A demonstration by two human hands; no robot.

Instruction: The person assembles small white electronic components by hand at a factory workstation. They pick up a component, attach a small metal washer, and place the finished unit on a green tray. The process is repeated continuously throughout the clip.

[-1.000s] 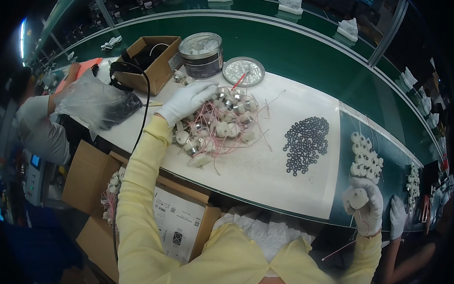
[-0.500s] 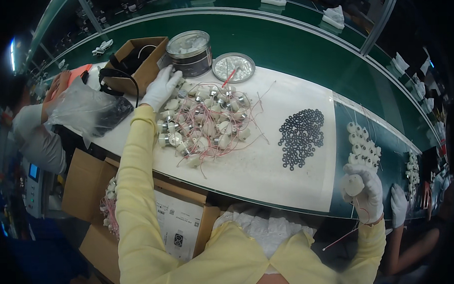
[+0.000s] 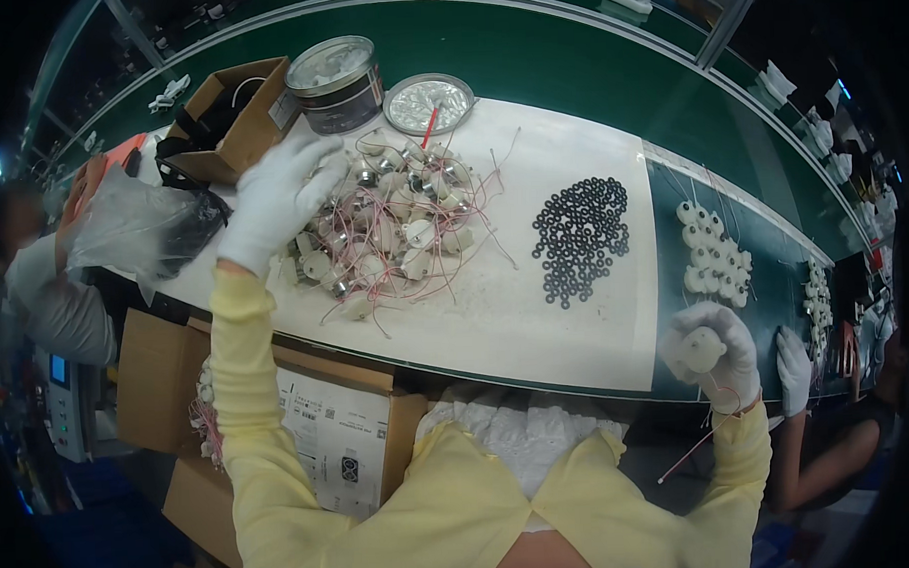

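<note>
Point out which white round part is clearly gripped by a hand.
The part in the right hand; others lie grouped on the green surface or in the tangled pile.

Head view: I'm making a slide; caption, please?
Gloved left hand beside a heap of wired white parts, right hand holding one white part, black rings between.

three white-gloved hands (image 3: pixel 283 198) (image 3: pixel 737 349) (image 3: pixel 794 370), one tin (image 3: pixel 338 110), one shallow dish (image 3: pixel 388 108), one stick (image 3: pixel 430 130)

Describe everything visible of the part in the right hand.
A round, off-white part, plastic by its look, with tabs at its rim and its flat face toward the camera. The gloved right hand grips it near the green surface. A thin pink wire trails below, past the wrist. Its far side is hidden.
</note>
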